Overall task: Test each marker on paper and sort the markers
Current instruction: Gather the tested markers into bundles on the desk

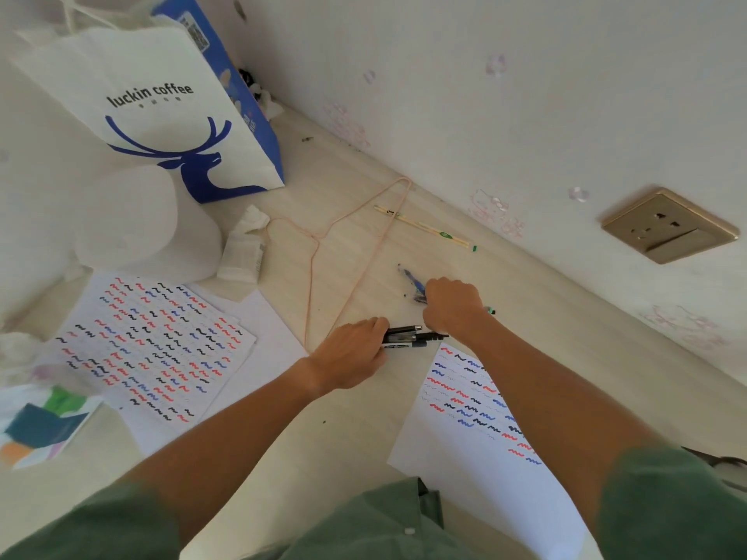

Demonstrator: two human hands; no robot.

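Two hands: left hand [351, 355], right hand [454, 303]. About three dark markers [408, 337] bundled together (overlap hides the exact number), two squiggle-covered sheets [149, 345] [469, 402], one paper bag [161, 107], one wire hanger [347, 252], one wall socket [667, 224].

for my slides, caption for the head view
Left hand grips black markers; right hand gathers more beside squiggle-covered paper.

A white paper bag [153, 115] is standing in the upper left of the frame, showing the words "luckin coffee" in dark letters above a blue deer-head logo. Smaller print beneath the words, and on the markers [408, 337] at center, is too small to read.
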